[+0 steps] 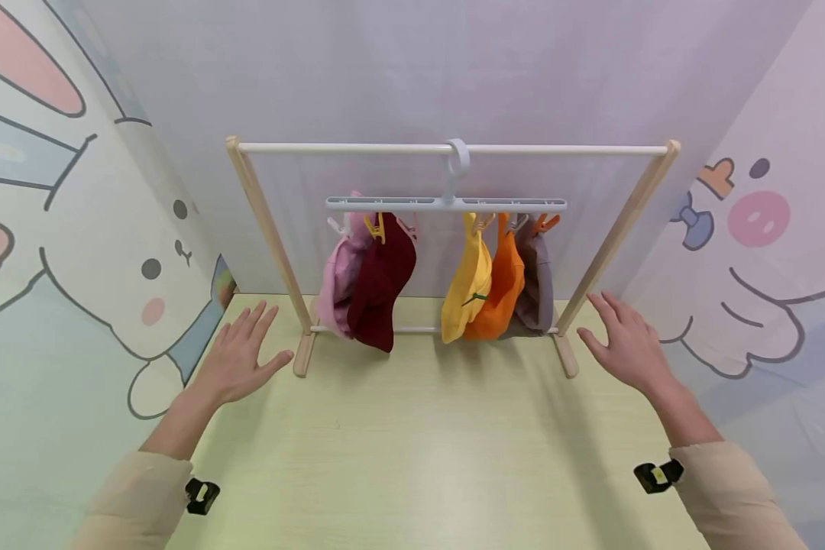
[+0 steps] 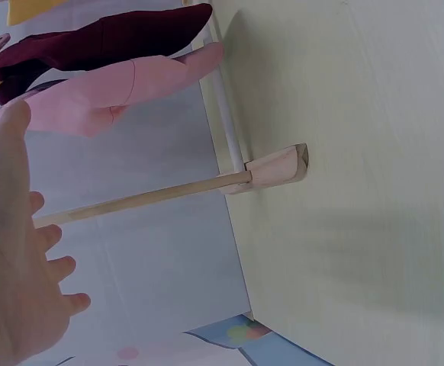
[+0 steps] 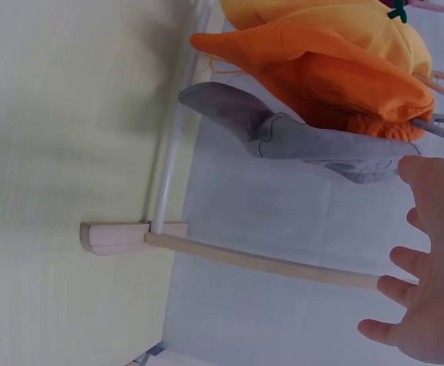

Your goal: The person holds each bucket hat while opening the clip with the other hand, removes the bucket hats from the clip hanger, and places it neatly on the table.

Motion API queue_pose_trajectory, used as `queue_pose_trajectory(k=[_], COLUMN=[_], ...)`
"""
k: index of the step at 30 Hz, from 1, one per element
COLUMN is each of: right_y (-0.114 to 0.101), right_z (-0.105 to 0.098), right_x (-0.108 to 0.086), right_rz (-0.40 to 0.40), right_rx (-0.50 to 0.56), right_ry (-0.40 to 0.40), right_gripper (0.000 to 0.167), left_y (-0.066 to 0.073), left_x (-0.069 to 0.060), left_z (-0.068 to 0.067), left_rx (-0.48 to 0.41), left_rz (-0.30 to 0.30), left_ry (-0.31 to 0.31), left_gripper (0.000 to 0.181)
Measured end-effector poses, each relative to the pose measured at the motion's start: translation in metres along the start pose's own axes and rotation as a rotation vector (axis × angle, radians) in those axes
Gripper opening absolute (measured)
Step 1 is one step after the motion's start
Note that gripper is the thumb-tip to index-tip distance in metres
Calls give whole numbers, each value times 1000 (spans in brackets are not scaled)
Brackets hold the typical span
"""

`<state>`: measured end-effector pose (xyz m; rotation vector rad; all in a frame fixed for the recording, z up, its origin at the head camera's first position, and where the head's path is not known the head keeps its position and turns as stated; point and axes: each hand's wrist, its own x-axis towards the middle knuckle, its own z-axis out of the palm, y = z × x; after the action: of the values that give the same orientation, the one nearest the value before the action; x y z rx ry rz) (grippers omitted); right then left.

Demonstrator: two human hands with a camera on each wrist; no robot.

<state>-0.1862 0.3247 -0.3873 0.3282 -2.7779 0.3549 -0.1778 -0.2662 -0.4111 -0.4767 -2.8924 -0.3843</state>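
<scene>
My left hand (image 1: 237, 355) is held out with fingers spread, left of a small wooden rack (image 1: 268, 221), and touches nothing. On the other side, my right hand (image 1: 626, 344) is likewise spread and holds nothing. From the rack's white top rail (image 1: 357, 149) hangs a white clip hanger (image 1: 447, 205). Clothespins on it hold a pink cap (image 1: 334, 283), a dark red cap (image 1: 383, 283), a yellow cap (image 1: 467, 286), an orange cap (image 1: 505, 283) and a grey cap (image 1: 538, 283). A pink clothespin (image 1: 407, 228) sits beside the dark red cap.
The rack's feet (image 1: 304, 355) stand on a pale wood tabletop (image 1: 412, 443) near its back edge. A plain pale curtain (image 1: 399, 69) rises behind. Side panels carry a cartoon rabbit (image 1: 124, 252) at left and a cartoon pig (image 1: 749, 252) at right.
</scene>
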Motion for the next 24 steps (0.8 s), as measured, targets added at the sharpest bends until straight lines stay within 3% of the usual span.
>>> queue_pose_trajectory(k=[8,15,24], right_y=[-8,-14,-23], right_z=[2,4,7], right_x=[10,19,30], right_rz=[-40,-72,-56], right_rx=[37,111,180], right_ry=[81,167,224], right_gripper=[58,54,50], left_y=[1,1,7], left_x=[3,8,12], left_z=[3,-1,-2], left_rx=[-11,-26,-90], left_rz=[9,37,28], left_ry=[61,155,192], left_gripper=[76,73,70])
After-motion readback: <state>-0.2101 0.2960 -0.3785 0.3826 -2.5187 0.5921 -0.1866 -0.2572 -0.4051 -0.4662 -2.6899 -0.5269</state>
